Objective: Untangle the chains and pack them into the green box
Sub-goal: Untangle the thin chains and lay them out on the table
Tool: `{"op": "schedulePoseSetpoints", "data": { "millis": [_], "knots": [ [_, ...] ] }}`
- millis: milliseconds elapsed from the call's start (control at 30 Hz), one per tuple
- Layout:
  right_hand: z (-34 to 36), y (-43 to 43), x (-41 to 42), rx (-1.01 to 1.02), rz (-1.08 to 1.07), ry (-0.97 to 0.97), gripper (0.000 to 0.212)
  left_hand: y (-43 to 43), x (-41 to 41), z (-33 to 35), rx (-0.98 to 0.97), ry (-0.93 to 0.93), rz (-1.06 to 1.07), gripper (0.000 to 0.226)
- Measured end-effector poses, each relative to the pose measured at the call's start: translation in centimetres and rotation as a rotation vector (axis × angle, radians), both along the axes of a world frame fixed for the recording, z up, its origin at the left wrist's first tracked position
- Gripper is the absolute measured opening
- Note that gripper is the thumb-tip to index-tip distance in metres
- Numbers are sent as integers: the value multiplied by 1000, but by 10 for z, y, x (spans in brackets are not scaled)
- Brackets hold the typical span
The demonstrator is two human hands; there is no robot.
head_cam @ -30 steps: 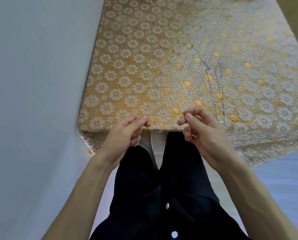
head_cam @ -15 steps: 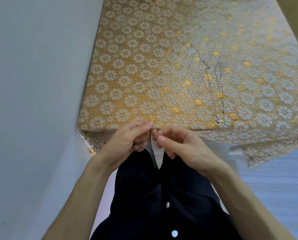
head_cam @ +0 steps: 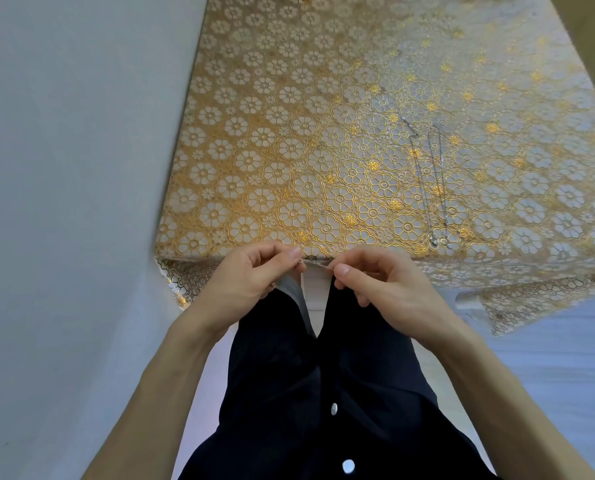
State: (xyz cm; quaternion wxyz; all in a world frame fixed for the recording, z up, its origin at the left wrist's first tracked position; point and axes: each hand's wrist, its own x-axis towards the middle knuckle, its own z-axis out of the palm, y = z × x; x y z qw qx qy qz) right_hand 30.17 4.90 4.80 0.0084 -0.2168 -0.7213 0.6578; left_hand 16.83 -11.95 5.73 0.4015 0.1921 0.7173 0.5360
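A thin silver chain [head_cam: 317, 264] is stretched taut between my two hands, just below the table's near edge. My left hand [head_cam: 251, 282] pinches one end between thumb and forefinger. My right hand [head_cam: 382, 289] pinches the other end the same way. A second fine silver chain [head_cam: 431, 181] lies straightened on the tablecloth to the right, with small pendants [head_cam: 438, 241] at its near end. No green box is in view.
The table [head_cam: 289, 150] wears a gold and white flower-patterned cloth that hangs over the near edge. A pale wall [head_cam: 64, 168] runs close along the table's left side. My dark trousers fill the space below my hands.
My hands came together at the table edge, then drew slightly apart, and a short stretch of chain now shows between the fingertips. The chain on the table has not moved.
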Motion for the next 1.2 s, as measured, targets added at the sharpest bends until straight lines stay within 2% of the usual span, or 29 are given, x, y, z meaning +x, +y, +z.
{"op": "schedulePoseSetpoints", "data": {
  "millis": [167,433,667,833,1067,1200],
  "knots": [
    [-6,-1,4,207,-57,16,10,-1,-2,5,-33,110,7,24],
    [-6,-6,2,291,-209,121,12,1,1,-4,-29,183,-32,30],
    [-3,-6,0,235,-238,139,19,5,8,-5,-35,110,5,23],
    [-5,-6,2,352,-194,137,15,4,13,0,-13,96,-35,23],
    [-7,-7,1,381,-187,169,10,3,12,1,-32,39,-26,17],
    [-10,-5,1,590,-173,195,10,3,11,-3,-26,40,8,14]
  ]
}}
